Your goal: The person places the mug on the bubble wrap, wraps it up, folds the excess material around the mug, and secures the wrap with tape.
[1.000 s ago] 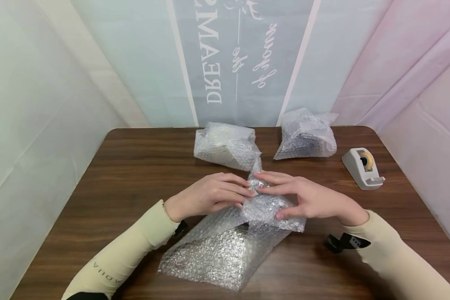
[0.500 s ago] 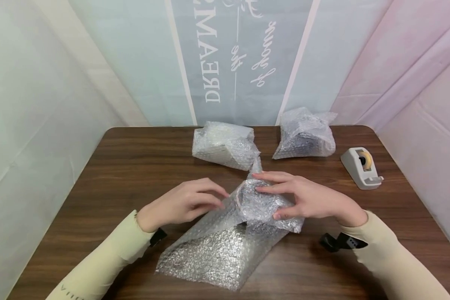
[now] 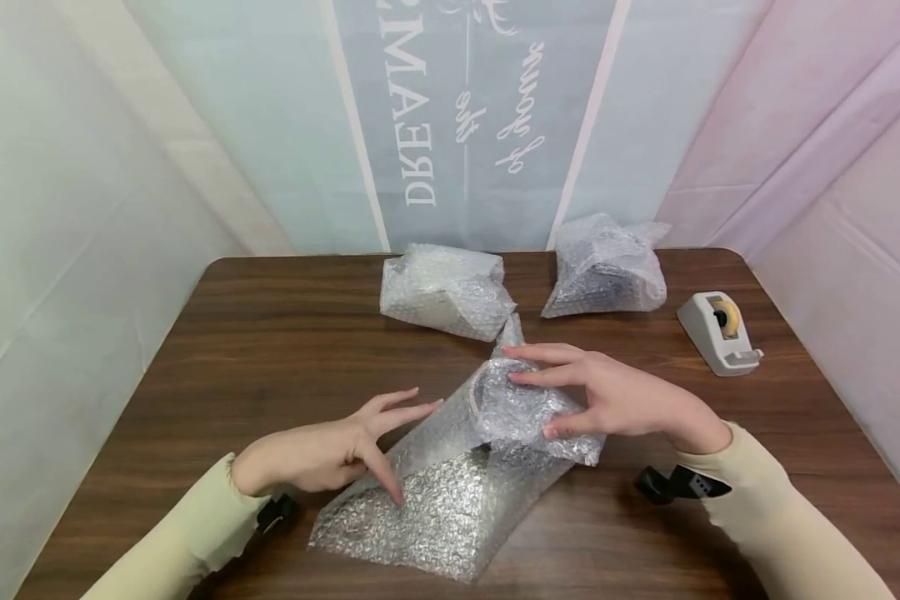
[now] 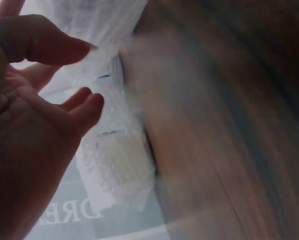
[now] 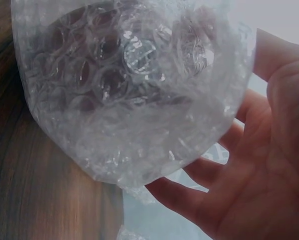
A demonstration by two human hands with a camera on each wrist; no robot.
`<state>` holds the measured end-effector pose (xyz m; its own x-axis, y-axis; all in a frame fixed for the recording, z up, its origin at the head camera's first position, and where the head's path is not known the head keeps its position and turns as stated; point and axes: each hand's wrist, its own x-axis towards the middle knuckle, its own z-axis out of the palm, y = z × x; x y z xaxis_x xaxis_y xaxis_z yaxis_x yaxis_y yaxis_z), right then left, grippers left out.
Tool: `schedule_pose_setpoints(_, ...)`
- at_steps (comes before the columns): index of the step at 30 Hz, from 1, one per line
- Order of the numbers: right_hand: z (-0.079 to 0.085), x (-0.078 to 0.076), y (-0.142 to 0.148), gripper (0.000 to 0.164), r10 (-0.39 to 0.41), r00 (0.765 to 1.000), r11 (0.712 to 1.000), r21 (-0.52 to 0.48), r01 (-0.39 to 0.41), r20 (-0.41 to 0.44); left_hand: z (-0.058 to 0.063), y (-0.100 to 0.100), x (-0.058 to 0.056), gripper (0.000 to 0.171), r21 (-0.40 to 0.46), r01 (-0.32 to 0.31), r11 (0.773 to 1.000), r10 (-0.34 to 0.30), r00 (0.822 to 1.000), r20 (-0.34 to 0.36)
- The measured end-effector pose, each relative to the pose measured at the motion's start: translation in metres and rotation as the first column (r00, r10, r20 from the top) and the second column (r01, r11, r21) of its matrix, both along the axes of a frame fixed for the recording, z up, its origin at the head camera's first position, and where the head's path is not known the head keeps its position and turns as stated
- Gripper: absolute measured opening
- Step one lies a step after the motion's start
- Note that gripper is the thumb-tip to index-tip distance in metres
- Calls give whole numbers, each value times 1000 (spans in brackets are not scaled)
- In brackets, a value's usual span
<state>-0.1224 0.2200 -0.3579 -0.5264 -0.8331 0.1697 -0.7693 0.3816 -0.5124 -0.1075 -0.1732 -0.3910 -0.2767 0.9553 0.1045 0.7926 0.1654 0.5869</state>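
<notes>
In the head view a sheet of clear bubble wrap lies on the table, its far part folded into a bundle. Through the plastic in the right wrist view, a dark shape shows inside the bundle; its kind is hidden by the bubbles. My right hand rests on the bundle from the right, fingers spread across its top and thumb on the near side. At the sheet's left edge my left hand holds nothing, its fingers extended and its thumb pointing down over the silvery near part.
Two other bubble-wrapped bundles stand at the back: one at centre and one further right. A white tape dispenser sits at the right of the brown wooden table. A printed curtain hangs behind the table's far edge.
My left hand has let go of the bundle's top and moved left and nearer along the sheet, its thumb spreading out. My right hand has stayed on the bundle.
</notes>
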Motion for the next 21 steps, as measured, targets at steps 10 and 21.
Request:
schedule_pose_setpoints(10,0,0,-1,66,-16,1000,1000,-11,16,-3,-4,1,-3,25,75,-56,996,69,980,-186)
schedule_pose_setpoints(21,1,6,-8,63,-99,995,995,-15,98,-15,-1,31,-21,20,597,-144,789,150,988,40)
